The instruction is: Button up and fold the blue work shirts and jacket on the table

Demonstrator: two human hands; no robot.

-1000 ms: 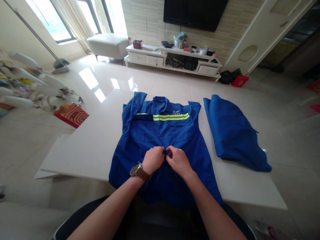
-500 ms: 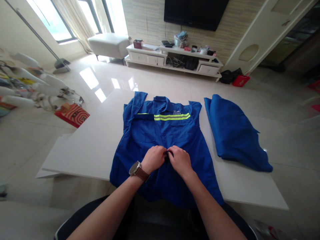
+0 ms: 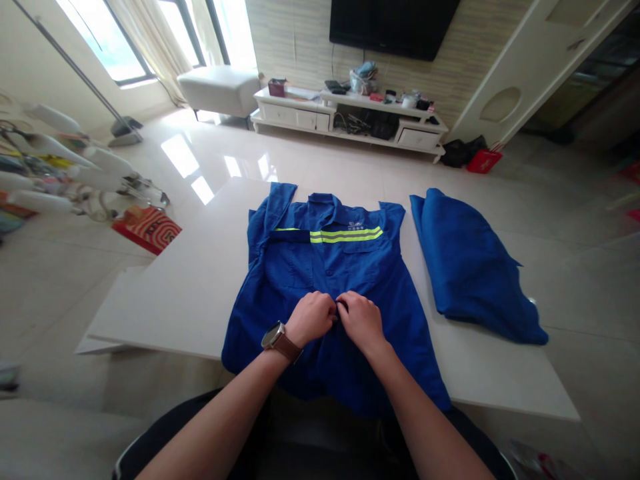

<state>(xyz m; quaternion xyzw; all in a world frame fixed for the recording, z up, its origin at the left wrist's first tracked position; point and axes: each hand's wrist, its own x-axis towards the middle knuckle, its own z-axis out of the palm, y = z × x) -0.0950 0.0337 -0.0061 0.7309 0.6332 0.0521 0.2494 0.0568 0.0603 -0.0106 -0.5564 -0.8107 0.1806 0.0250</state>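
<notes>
A blue work shirt (image 3: 295,267) with a collar and a yellow-and-grey reflective stripe lies front up, collar away from me, its lower edge hanging over the table's near side. My left hand (image 3: 313,317), with a watch on the wrist, pinches the front placket at mid-chest. Close beside it, my right hand (image 3: 360,320) grips the same placket with bent fingers. The fingertips nearly meet, and what lies between them, perhaps a button, is hidden. One button shows on the placket above the hands.
The shirt rests on a white table (image 3: 185,280). Another folded blue garment (image 3: 470,267) lies at the right. A red patterned bag (image 3: 147,230) and a machine with white spools (image 3: 65,173) stand to the left. Beyond are a TV cabinet (image 3: 295,119) and a white bench (image 3: 220,87).
Both hands stay at the same spot on the placket, with only slight finger movement. The view has shifted a little; the shirt lies as before.
</notes>
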